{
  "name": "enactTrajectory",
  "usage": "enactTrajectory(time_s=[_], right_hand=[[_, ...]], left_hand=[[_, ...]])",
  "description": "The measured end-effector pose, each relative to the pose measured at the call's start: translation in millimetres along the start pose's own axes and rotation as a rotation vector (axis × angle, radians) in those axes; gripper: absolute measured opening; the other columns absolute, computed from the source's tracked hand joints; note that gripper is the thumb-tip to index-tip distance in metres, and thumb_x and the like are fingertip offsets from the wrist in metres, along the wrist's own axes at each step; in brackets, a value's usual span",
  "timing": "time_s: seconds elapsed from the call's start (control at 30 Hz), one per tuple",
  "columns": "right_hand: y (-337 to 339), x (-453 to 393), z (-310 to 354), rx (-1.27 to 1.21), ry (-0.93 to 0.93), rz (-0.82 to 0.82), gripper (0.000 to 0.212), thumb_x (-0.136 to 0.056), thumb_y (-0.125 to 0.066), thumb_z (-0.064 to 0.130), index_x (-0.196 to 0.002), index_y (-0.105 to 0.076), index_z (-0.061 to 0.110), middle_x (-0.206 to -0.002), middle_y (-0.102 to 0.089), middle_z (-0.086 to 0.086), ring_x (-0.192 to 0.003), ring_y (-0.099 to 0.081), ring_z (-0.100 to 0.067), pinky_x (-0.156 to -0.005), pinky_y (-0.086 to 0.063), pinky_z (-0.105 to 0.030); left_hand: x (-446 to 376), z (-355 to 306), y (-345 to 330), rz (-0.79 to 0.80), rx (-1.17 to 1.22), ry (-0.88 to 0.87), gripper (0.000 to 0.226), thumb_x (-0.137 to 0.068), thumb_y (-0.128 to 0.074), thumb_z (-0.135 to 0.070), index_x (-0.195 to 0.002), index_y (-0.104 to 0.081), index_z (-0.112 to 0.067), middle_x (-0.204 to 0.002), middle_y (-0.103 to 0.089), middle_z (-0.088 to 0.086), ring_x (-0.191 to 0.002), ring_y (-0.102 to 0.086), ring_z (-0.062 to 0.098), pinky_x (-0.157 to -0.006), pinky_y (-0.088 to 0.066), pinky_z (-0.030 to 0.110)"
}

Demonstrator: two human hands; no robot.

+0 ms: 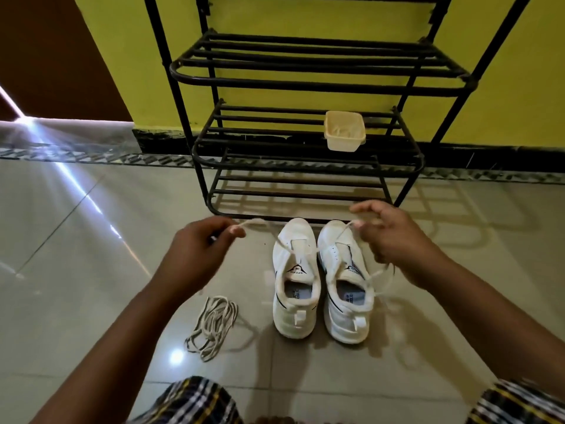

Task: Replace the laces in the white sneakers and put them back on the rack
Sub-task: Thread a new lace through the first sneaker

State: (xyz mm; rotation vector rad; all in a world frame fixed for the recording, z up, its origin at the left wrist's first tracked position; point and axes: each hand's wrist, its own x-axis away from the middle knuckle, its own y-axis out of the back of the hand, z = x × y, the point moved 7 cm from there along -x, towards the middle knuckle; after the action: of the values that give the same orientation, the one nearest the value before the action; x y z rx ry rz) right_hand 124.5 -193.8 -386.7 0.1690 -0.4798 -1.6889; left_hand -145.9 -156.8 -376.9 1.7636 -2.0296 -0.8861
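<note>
Two white sneakers stand side by side on the tiled floor, toes toward the rack: the left sneaker (pixel 294 280) and the right sneaker (pixel 347 283). A white lace (pixel 282 244) stretches between my hands above the shoes. My left hand (pixel 198 255) pinches one end of it, raised left of the shoes. My right hand (pixel 394 237) pinches the other end above the right sneaker's toe, and a loose length hangs down by that shoe's outer side. A bundle of laces (pixel 212 327) lies on the floor left of the shoes.
A black metal shoe rack (pixel 305 81) stands against the yellow wall just beyond the sneakers. A cream plastic tub (pixel 345 131) sits on its middle shelf at the right. My knees in checked cloth show at the bottom edge.
</note>
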Motion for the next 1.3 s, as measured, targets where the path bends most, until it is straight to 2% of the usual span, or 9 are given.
enactTrajectory(time_s=[0.1,0.2,0.3,0.6,0.8,0.93,1.03,1.17,1.3], right_hand=[[-44.3,12.9,19.4,0.168,0.122,0.281,0.042,-0.092,-0.057,0.018,-0.128,-0.048,0.038,-0.071,-0.05,0.011,-0.052,-0.045,0.004,-0.048,-0.035,-0.009],[-69.1,22.8,21.4,0.283,0.177,0.423,0.017,-0.092,-0.058,0.02,-0.106,-0.066,0.026,-0.074,-0.059,0.011,-0.065,-0.052,0.001,-0.062,-0.043,-0.018],[-39.8,13.0,14.8,0.317,0.122,0.275,0.02,-0.094,-0.054,0.018,-0.079,-0.067,0.017,-0.06,-0.052,0.009,-0.05,-0.042,0.002,-0.053,-0.034,-0.02],[94.3,2.0,-69.5,0.054,-0.325,-0.198,0.028,-0.098,-0.048,0.011,-0.073,-0.059,0.005,-0.058,-0.037,-0.006,-0.047,-0.023,-0.013,-0.045,-0.018,-0.02],[64.3,8.5,-65.8,0.378,-0.298,0.023,0.013,-0.09,-0.06,0.014,-0.103,-0.057,0.017,-0.064,-0.055,-0.005,-0.046,-0.038,-0.011,-0.038,-0.026,-0.02],[-13.3,26.5,-22.9,0.335,-0.061,0.381,0.043,-0.087,-0.065,0.016,-0.123,-0.053,0.036,-0.073,-0.06,0.008,-0.062,-0.056,-0.004,-0.052,-0.041,-0.013],[-57.8,34.6,-18.6,0.454,0.041,0.539,0.025,-0.09,-0.062,0.022,-0.114,-0.06,0.028,-0.081,-0.062,0.006,-0.076,-0.058,-0.01,-0.068,-0.047,-0.026],[-27.0,19.3,-23.9,0.478,-0.014,0.349,0.025,-0.096,-0.051,0.023,-0.079,-0.068,0.014,-0.07,-0.061,-0.002,-0.064,-0.052,-0.012,-0.064,-0.043,-0.029],[30.6,8.5,-41.5,0.487,-0.129,0.131,0.029,-0.097,-0.049,0.022,-0.073,-0.063,0.015,-0.062,-0.049,0.001,-0.055,-0.039,-0.01,-0.052,-0.028,-0.024]], left_hand=[[3.0,-40.6,-34.8,0.234,0.003,-0.136,0.018,-0.091,-0.055,-0.029,-0.078,-0.063,-0.039,-0.067,-0.058,-0.029,-0.062,-0.052,-0.001,-0.054,-0.036,0.01],[8.6,-53.7,-56.4,0.326,0.021,-0.177,0.019,-0.092,-0.056,-0.025,-0.078,-0.065,-0.035,-0.06,-0.056,-0.025,-0.053,-0.048,0.0,-0.051,-0.036,0.01],[8.0,-36.4,-60.7,0.339,0.006,-0.106,0.018,-0.091,-0.057,-0.029,-0.077,-0.068,-0.031,-0.054,-0.054,-0.02,-0.047,-0.044,0.0,-0.049,-0.034,0.011],[0.6,49.2,-31.6,0.154,-0.274,0.158,0.023,-0.092,-0.057,-0.03,-0.071,-0.067,-0.027,-0.062,-0.06,-0.004,-0.057,-0.054,0.011,-0.053,-0.037,0.021],[9.6,57.2,-36.1,0.103,-0.075,0.282,0.028,-0.096,-0.052,-0.026,-0.072,-0.067,-0.025,-0.065,-0.059,-0.003,-0.063,-0.054,0.011,-0.054,-0.036,0.022],[17.3,-19.5,-75.4,0.445,-0.014,0.002,0.023,-0.095,-0.052,-0.024,-0.078,-0.067,-0.03,-0.058,-0.058,-0.015,-0.052,-0.05,-0.005,-0.053,-0.037,0.008],[25.3,-50.1,-96.4,0.575,0.058,-0.069,0.022,-0.093,-0.055,-0.023,-0.075,-0.065,-0.032,-0.057,-0.059,-0.023,-0.056,-0.053,-0.007,-0.055,-0.037,0.005],[21.6,-29.6,-91.5,0.522,-0.063,-0.032,0.022,-0.093,-0.055,-0.028,-0.076,-0.068,-0.03,-0.053,-0.057,-0.023,-0.052,-0.05,-0.008,-0.052,-0.035,0.008],[16.5,4.8,-77.2,0.448,-0.171,0.034,0.025,-0.096,-0.05,-0.024,-0.078,-0.067,-0.028,-0.062,-0.058,-0.011,-0.054,-0.05,-0.004,-0.052,-0.036,0.01]])
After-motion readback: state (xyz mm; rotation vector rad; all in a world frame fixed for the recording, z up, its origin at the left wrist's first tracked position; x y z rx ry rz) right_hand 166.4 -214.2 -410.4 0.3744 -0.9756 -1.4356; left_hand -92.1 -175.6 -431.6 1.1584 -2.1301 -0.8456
